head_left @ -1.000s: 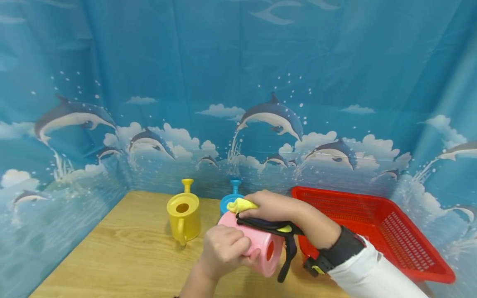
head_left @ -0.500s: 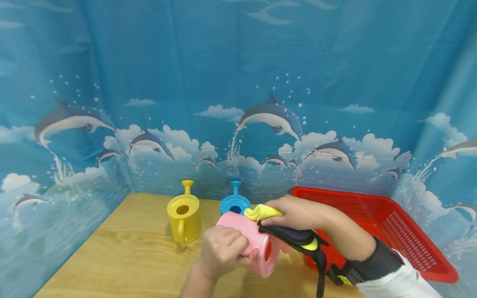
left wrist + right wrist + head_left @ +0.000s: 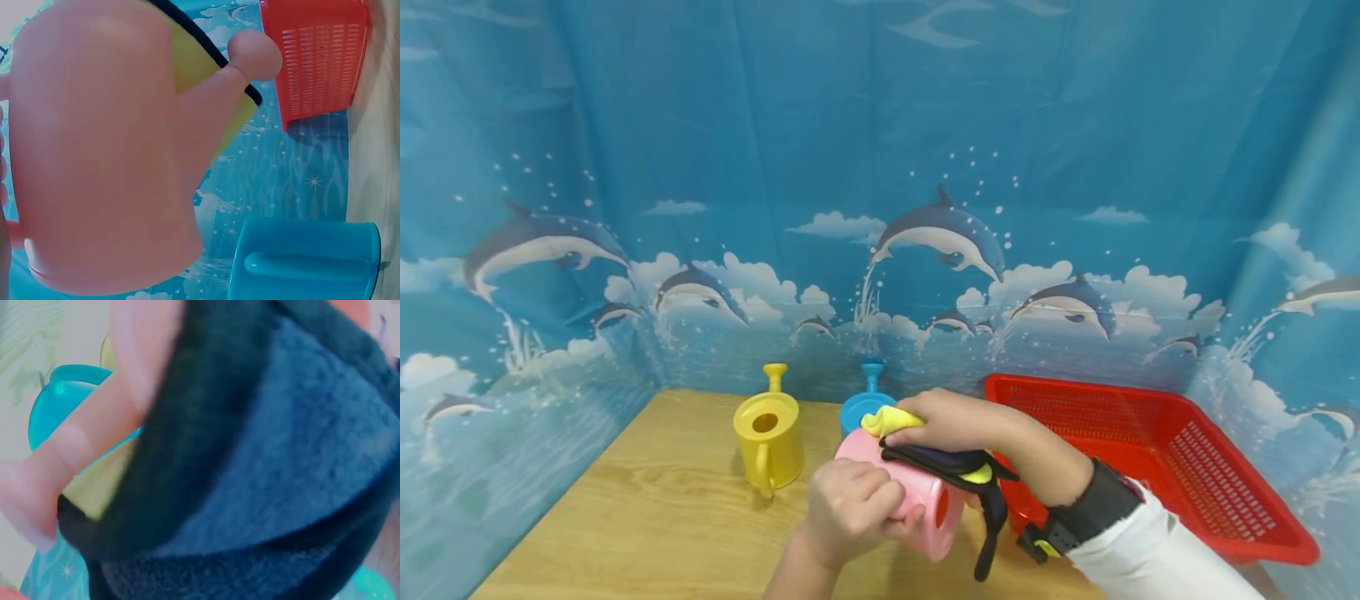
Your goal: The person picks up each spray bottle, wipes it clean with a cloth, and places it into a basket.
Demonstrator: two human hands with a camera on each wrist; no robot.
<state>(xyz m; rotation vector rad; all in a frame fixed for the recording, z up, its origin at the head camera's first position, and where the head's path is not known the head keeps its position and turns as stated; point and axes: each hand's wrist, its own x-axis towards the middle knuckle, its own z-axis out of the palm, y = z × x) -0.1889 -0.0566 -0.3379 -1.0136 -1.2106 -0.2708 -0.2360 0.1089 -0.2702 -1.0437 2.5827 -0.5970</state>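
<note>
My left hand (image 3: pixel 853 504) grips the handle of a pink watering can (image 3: pixel 921 493), which is tipped on its side above the table, its round opening facing right and towards me. On top of the can, my right hand (image 3: pixel 958 423) holds a yellow and dark blue cloth (image 3: pixel 891 419) with black edging against the pink surface. Part of the cloth hangs down past the can's right end. In the left wrist view the can's body (image 3: pixel 106 156) and its spout (image 3: pixel 212 109) show, with the cloth behind them. The cloth's dark side (image 3: pixel 300 456) fills most of the right wrist view.
A yellow watering can (image 3: pixel 771 446) stands upright on the wooden table (image 3: pixel 647 500), left of my hands. Behind the pink can stands a blue watering can (image 3: pixel 861 406), partly hidden. On the right is a red perforated basket (image 3: pixel 1225 492). A dolphin-printed curtain (image 3: pixel 820 167) encloses the table.
With the cloth, my right hand slid right along the pink watering can, then back left. My left hand and the can have stayed nearly still.
</note>
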